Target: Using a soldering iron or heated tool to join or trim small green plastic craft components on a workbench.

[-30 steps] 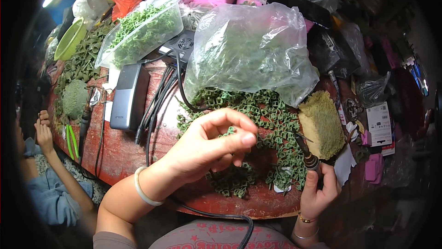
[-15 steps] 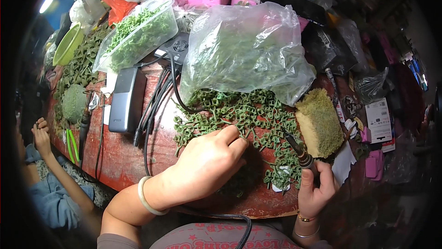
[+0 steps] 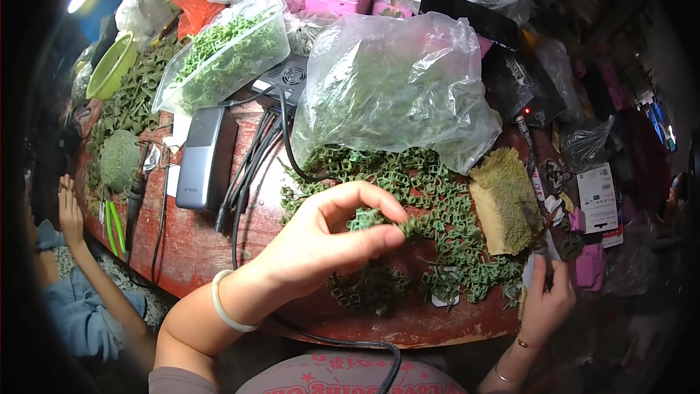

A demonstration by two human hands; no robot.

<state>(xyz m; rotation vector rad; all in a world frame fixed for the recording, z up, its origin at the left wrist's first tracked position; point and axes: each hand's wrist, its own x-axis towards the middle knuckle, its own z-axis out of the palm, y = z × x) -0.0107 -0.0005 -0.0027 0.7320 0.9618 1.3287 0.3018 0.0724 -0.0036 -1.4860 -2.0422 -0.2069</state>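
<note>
My left hand (image 3: 313,241), with a pale bangle at its wrist, is raised over the heap of small green looped pieces (image 3: 459,212). Its thumb and forefinger curve together, and a blurred dark green piece (image 3: 413,228) shows at their tips. Further right, my right hand (image 3: 548,293) is closed around a soldering iron (image 3: 539,246), beside the right edge of a green-brown crusted sponge block (image 3: 514,208). Most of the iron is hidden by the fingers, and its tip is hard to make out. A smaller cluster of green pieces (image 3: 368,288) lies below my left hand.
A clear plastic bag (image 3: 394,88) of green pieces stands behind the heap. Left of it are a power bank (image 3: 202,157), black cables (image 3: 251,164) and a clear tub (image 3: 219,59). Another person's hand (image 3: 70,212) is at the far left. A black cord (image 3: 343,341) crosses the front edge.
My left hand has lifted and turned, showing its thumb and forefinger with a green piece. My right hand has moved right and down with the soldering iron, from over the heap to beside the sponge.
</note>
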